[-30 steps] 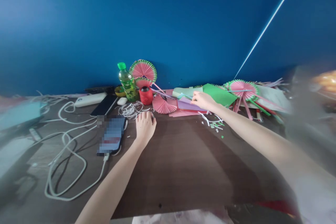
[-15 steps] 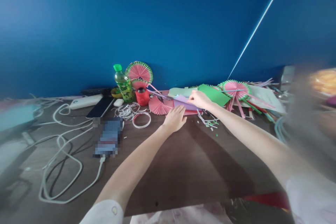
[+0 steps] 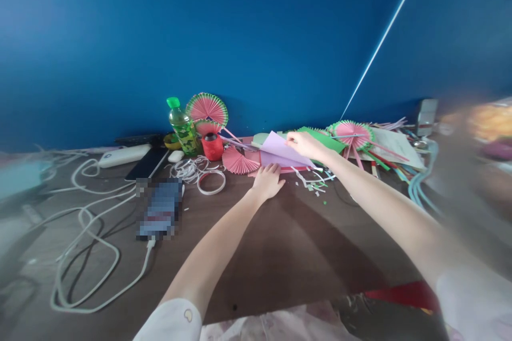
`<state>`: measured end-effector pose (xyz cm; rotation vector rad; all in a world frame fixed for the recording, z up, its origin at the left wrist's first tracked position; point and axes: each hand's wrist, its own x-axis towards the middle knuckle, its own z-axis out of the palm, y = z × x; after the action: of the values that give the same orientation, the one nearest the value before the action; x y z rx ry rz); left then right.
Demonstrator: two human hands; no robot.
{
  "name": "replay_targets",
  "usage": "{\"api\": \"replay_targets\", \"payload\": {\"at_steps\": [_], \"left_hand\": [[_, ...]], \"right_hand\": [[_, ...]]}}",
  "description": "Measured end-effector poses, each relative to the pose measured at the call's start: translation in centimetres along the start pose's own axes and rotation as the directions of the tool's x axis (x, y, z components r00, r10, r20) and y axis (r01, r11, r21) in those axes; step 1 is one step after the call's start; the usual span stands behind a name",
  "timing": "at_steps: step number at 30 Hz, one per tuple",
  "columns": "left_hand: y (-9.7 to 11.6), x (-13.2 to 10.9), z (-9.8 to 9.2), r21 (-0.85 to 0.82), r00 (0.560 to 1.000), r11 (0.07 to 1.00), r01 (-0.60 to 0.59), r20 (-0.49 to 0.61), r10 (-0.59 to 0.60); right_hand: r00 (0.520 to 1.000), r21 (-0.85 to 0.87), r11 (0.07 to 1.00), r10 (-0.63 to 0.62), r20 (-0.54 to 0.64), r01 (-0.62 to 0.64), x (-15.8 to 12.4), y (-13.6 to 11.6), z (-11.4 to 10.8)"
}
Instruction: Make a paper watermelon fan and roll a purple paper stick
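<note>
A sheet of purple paper [image 3: 278, 149] is lifted at its far side, pinched between the closed fingers of my right hand [image 3: 304, 146]. My left hand [image 3: 268, 181] lies flat with its fingers stretched out on the near edge of the paper stack. Pink paper shows beneath the purple sheet. A folded pink paper fan [image 3: 240, 161] lies just left of my left hand. Behind my right hand is a piece of green paper [image 3: 326, 141], and white and green paper scraps [image 3: 314, 181] lie below it.
To the left stand a green-capped bottle [image 3: 184, 128], a red container [image 3: 212, 147] and a round pink fan [image 3: 208, 109]. A tape roll [image 3: 211, 182], a phone [image 3: 162, 208] and looping white cable [image 3: 116, 261] lie nearer. Another pink-green fan [image 3: 352, 135] rests at right.
The purple sheet has been raised and opened upward by my right hand, showing more of its surface. My left hand stays on the paper's near edge. The view has shifted slightly.
</note>
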<state>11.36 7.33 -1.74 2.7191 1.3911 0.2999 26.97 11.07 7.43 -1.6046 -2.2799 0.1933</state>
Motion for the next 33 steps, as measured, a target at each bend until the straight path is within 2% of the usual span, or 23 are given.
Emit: {"api": "replay_targets", "payload": {"at_steps": [4,9,11,15,22,28,33], "left_hand": [[0.1,-0.1,0.0,-0.016,1.0,1.0,0.004,-0.022,-0.004],[0.4,0.0,-0.2,-0.038,0.999,0.999,0.01,-0.045,-0.011],[0.8,0.1,-0.2,-0.048,0.999,0.999,-0.013,-0.047,0.011],[2.1,0.4,0.5,-0.078,0.995,0.992,-0.1,-0.036,0.097],[4.0,1.1,2.1,-0.122,0.991,0.984,-0.131,-0.02,0.13],[4.9,0.8,2.0,-0.141,0.984,0.978,-0.155,0.067,0.165],[5.3,0.3,1.9,-0.159,0.974,0.965,-0.208,0.053,0.219]], "right_hand": [[0.979,0.053,0.998,-0.009,-0.205,0.02,-0.7,-0.5,-1.0],[0.94,0.099,0.99,-0.065,-0.335,0.104,-1.3,-0.7,-1.9],[0.909,0.122,0.986,-0.05,-0.414,0.11,-1.6,-0.5,-2.3],[0.804,0.217,0.972,0.054,-0.593,0.095,-2.0,0.7,-2.8],[0.692,0.274,0.96,0.156,-0.705,0.063,-3.1,3.8,-2.5],[0.549,0.321,0.946,0.249,-0.798,0.038,-3.9,5.5,-1.9],[0.496,0.394,0.919,0.333,-0.802,0.019,-4.0,7.1,-0.8]]}}
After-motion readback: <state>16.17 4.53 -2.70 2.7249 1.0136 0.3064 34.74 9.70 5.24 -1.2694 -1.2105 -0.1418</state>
